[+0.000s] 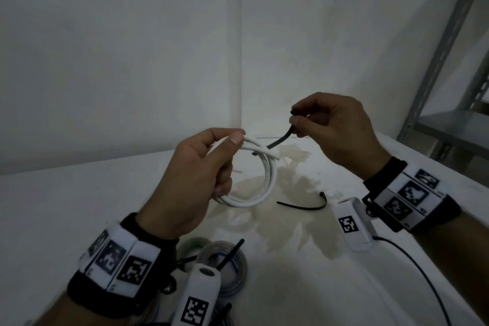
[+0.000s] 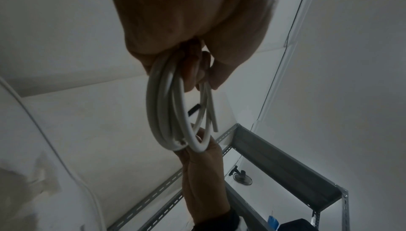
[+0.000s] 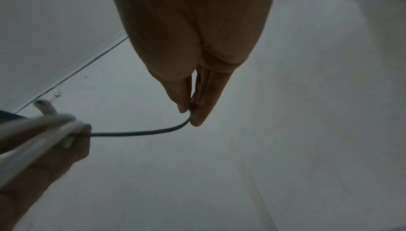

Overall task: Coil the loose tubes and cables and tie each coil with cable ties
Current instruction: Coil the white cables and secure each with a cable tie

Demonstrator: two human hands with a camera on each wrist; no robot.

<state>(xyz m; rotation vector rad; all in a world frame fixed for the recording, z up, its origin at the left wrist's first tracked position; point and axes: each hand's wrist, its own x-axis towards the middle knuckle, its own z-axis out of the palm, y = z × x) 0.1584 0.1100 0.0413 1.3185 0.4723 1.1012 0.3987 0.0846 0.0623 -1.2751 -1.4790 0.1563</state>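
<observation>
My left hand (image 1: 209, 167) grips a coil of white tube (image 1: 260, 185) above the white table (image 1: 66, 206), thumb and forefinger pinching its top strands. In the left wrist view the white coil (image 2: 175, 113) hangs from my curled fingers. My right hand (image 1: 328, 127) pinches a black cable tie (image 1: 280, 139) between thumb and fingers; its free end reaches to the coil's top. The right wrist view shows the black cable tie (image 3: 140, 132) running from my fingertips (image 3: 197, 115) to the blurred coil (image 3: 44, 127) in the left hand.
A spare black cable tie (image 1: 304, 205) lies on the table to the right of the coil. Tied coils (image 1: 225, 264) sit near my left wrist. A grey metal shelf rack (image 1: 455, 92) stands at the right. A stained patch (image 1: 277, 219) marks the table.
</observation>
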